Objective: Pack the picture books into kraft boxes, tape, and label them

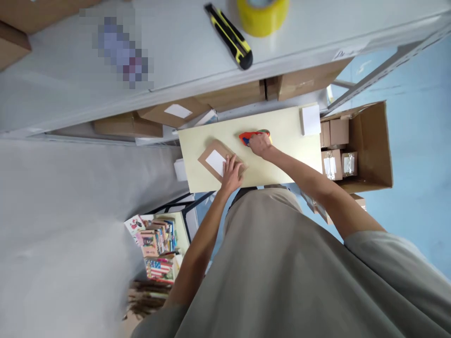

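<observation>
Blue floor point(419, 155), grey shelf point(176, 51), pale low table point(282, 126), evenly lit.

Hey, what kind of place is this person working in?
Probably a packing or shipping station: a labelled parcel under the left hand, a tape dispenser by the right hand, and a carton of small boxes.

The pale table point(282, 164) bears a brown parcel point(220, 157), tape dispenser point(252, 136) and white pad point(310, 119).

One parcel point(221, 159), one knife point(229, 35), one tape roll point(262, 16).
</observation>
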`<state>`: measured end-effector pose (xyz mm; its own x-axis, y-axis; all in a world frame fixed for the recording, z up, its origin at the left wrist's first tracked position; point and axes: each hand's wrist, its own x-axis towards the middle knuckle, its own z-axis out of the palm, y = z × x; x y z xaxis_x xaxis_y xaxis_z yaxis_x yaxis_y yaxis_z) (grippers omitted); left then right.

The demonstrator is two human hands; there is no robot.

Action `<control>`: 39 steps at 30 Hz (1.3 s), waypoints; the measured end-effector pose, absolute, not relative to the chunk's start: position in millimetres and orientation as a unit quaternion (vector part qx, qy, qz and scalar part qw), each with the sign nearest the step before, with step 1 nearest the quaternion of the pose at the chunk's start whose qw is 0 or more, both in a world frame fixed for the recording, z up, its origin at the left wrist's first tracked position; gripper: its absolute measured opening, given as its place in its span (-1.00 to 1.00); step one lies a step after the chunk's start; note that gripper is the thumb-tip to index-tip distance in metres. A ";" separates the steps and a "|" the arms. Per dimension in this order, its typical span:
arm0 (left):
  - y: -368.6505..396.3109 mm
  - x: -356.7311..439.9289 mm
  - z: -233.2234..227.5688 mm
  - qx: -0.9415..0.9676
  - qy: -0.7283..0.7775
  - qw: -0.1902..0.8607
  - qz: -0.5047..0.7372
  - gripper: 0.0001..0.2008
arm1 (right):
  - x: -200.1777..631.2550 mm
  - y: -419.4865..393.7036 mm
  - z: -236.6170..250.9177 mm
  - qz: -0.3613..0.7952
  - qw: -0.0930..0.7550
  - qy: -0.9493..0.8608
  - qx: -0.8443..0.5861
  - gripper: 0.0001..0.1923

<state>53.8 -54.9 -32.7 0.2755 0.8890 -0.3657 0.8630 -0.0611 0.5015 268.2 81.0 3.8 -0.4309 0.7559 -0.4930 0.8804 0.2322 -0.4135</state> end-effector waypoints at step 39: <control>-66.0 2.0 -29.0 0.712 0.596 0.359 0.092 -0.12 | 220.7 16.7 -10.5 -0.304 -0.148 0.667 0.664 -0.42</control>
<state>2.0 -66.0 -29.0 0.2716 0.9154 -0.2972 0.7830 -0.0306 0.6213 220.7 16.7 -10.5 -0.0743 0.9757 -0.2062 0.7956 -0.0667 -0.6022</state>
